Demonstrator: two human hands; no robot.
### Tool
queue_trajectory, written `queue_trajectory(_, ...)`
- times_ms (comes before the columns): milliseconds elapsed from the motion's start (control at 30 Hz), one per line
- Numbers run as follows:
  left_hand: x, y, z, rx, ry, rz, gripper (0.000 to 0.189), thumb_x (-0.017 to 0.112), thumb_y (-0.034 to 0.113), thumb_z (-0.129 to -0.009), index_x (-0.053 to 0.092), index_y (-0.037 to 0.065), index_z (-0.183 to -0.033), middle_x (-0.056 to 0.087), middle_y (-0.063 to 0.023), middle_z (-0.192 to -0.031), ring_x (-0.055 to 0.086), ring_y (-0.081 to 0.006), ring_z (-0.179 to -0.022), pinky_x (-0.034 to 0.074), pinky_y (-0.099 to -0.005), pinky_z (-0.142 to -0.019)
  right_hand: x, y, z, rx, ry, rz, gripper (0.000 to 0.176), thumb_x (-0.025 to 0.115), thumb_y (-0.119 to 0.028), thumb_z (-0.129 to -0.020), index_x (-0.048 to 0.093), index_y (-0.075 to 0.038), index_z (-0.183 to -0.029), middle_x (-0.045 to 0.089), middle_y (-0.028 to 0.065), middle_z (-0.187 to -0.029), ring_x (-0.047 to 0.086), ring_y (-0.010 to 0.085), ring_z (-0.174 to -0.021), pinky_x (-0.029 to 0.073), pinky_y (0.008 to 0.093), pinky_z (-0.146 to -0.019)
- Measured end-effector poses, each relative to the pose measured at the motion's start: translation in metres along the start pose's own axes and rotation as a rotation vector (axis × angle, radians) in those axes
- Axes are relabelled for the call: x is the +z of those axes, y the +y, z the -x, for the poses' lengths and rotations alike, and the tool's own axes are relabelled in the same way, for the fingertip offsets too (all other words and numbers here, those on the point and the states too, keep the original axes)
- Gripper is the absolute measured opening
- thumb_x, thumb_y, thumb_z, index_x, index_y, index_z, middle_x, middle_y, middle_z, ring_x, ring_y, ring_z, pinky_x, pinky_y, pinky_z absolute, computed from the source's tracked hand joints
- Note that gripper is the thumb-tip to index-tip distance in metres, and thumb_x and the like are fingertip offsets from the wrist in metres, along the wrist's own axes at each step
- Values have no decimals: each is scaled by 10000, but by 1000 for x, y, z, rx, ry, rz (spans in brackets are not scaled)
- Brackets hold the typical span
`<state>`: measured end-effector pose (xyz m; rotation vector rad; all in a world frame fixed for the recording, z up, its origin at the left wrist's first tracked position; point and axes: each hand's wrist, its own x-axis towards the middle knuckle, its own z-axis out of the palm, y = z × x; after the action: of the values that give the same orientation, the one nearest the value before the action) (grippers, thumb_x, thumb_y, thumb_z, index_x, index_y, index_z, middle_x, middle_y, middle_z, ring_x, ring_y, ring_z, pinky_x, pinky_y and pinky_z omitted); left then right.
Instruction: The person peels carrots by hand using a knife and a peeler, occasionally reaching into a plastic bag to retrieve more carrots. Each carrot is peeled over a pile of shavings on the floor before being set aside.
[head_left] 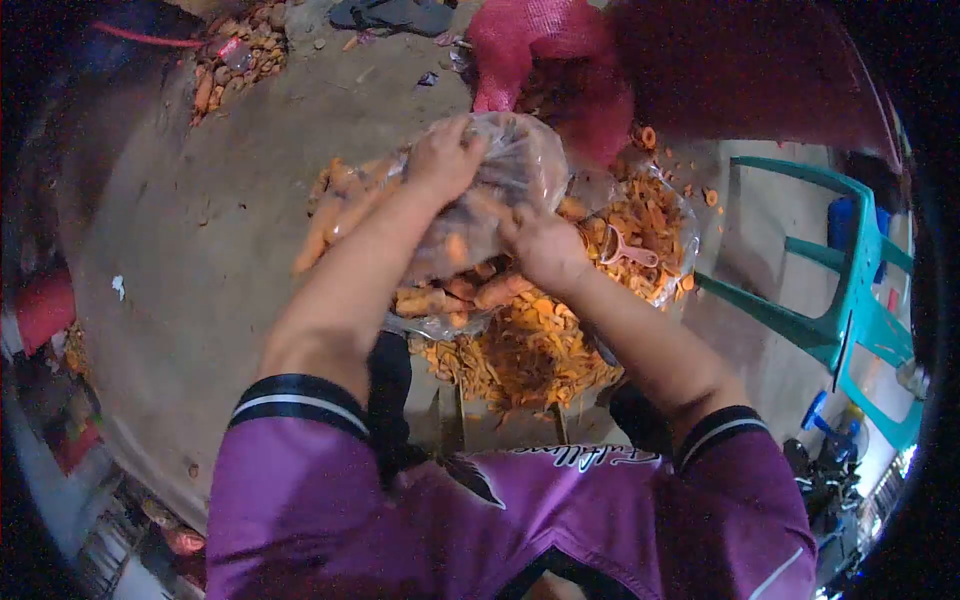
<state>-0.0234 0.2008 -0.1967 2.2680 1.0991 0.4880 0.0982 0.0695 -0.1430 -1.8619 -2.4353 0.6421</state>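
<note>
A clear plastic bag (525, 150) spreads between both hands above carrots (505, 290) and orange peelings. My left hand (447, 160) is closed on the bag's upper left part, with fingers bent into the film. My right hand (545, 247) is lower on the bag's right side, its fingers closed on the plastic. Through the film an orange carrot piece shows faintly. Just right of my right hand, a pink peeler (630, 252) rests on a heap of peelings (655, 215) lying on clear plastic. Several carrots (335, 215) lie left of the bag, partly behind my left forearm.
More peelings (545, 350) lie in front of my body. A red mesh sack (505, 50) stands beyond the bag. To the right is a green plastic chair (820, 325). Another pile of carrots (245, 55) and dark sandals (395, 15) lie on the far floor.
</note>
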Motion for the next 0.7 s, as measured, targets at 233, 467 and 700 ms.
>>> queue_trajectory(233, -12, -2, -22, -37, -205, -124, 413, 369, 375, -802, 474, 124, -1113, 414, -150, -1183, 435, -331, -1040, 337, -421, -877, -9, 16, -24, 163, -130, -82, 175, 503, -153, -698, 548, -91, -855, 501, 118, -873, 522, 304, -812, 442, 377, -673)
queue_trajectory(467, -19, -53, -28, -49, -439, -40, 428, 401, 396, -807, 355, 277, -1215, 269, -205, -1268, 341, -353, -1127, 303, -404, -921, -18, 55, -70, -93, 533, 118, 220, 548, -152, -646, 607, -99, -851, 522, 144, -996, 436, 296, -1001, 393, 389, -793)
queue_trajectory(700, -54, 8, 30, 153, -404, -490, 542, 525, 391, -744, 398, 86, -1173, 345, -202, -1223, 362, -343, -1110, 333, -390, -897, -32, 59, -74, -104, -38, 51, 215, 565, -200, -625, 610, -95, -807, 560, 134, -865, 502, 287, -908, 408, 388, -785)
